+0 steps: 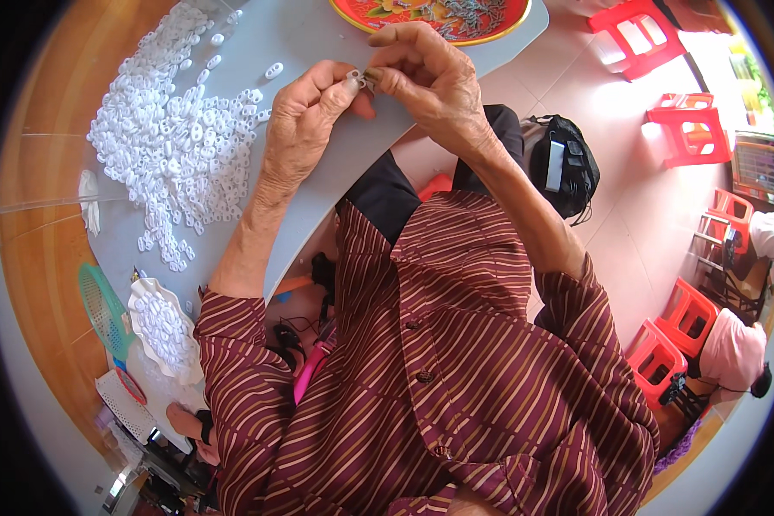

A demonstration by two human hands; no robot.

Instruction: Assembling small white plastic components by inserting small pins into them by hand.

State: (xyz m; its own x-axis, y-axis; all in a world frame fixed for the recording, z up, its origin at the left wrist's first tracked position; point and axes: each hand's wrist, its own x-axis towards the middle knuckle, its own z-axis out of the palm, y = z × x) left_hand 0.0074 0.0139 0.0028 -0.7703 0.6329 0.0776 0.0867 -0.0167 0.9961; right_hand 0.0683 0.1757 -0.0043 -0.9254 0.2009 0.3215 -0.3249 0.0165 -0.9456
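Note:
Above the grey table (pixel 316 185), my left hand (pixel 303 116) pinches a small white plastic two-hole piece (pixel 353 76) between thumb and fingertips. My right hand (pixel 434 90) meets it from the other side, thumb and forefinger closed at the same piece. Whether the right fingertips also hold a tiny part is too small to tell. Left of my hands spreads a big heap of similar white oval pieces (pixel 176 150), with a single loose one (pixel 273 70) apart from it. Beyond my right hand is a red, yellow-rimmed tray (pixel 359 19) holding many small grey metal-looking parts (pixel 469 15).
A scalloped white dish (pixel 189 368) of white pieces stands at the lower left, near a green racket-like mesh (pixel 103 310) and another person's hand (pixel 185 421). Red stools (pixel 692 133) line the right side. A black mesh bag (pixel 568 172) lies on the tiled floor.

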